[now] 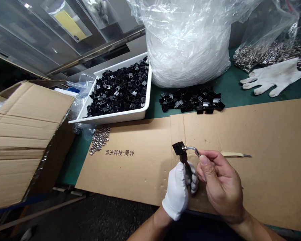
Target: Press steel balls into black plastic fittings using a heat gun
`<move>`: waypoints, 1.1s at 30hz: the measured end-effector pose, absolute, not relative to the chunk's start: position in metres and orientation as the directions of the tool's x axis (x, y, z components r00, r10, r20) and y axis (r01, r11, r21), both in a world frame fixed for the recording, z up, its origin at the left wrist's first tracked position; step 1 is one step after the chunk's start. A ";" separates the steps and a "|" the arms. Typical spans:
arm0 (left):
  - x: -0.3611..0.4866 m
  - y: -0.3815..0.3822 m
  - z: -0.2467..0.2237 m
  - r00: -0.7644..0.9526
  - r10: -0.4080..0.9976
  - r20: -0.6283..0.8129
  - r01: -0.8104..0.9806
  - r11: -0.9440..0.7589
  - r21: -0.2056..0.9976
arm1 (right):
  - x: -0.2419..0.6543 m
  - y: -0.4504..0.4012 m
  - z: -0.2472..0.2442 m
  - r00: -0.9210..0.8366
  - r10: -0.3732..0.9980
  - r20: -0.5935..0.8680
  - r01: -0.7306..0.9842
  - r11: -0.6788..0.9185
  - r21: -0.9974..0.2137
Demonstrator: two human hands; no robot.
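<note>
In my white-gloved left hand (178, 190), the fingers are wrapped round a dark handle (188, 172). At the top of that handle sits a small black bracket (178, 148); how the two are joined cannot be made out. My bare right hand (222, 184) pinches a bent silver hex key (192, 148) between thumb and fingers. The key's far end meets a small shiny metal piece on the bracket's right side. Both hands are above the cardboard sheet (145, 180). Beyond my right fingers lies a pale-handled tool (234, 154) with a thin grey tip.
A white tray (147, 97) holds many black brackets. More brackets (190, 100) are heaped by a large plastic bag (188, 43). Small metal pieces (99, 140) lie on the cardboard's left. At right are a white glove (273, 77) and bagged metal parts (268, 55); at left, a carton (20, 144).
</note>
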State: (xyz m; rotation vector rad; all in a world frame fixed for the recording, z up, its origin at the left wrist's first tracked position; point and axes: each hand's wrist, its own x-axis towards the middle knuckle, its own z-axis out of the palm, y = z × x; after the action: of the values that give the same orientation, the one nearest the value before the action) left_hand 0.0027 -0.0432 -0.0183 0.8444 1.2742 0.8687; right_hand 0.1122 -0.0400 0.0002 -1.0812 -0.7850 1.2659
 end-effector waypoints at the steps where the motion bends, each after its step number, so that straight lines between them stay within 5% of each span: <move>1: 0.004 -0.042 -0.016 0.074 0.900 -0.429 -0.069 0.434 0.898 | 0.111 -0.040 0.000 0.175 0.979 -0.102 -0.350 -0.035 -0.936; 33: 0.007 -0.059 -0.040 -0.155 0.954 -0.258 0.090 0.273 0.958 | 0.084 -0.049 -0.015 0.284 0.949 -0.136 -0.463 0.012 -0.886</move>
State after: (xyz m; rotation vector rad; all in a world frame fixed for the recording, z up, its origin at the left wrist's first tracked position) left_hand 0.0071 -0.0592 -0.0399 1.0131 1.5103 1.0505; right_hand 0.0836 -0.0489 -0.0152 -1.0310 -0.6037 1.2121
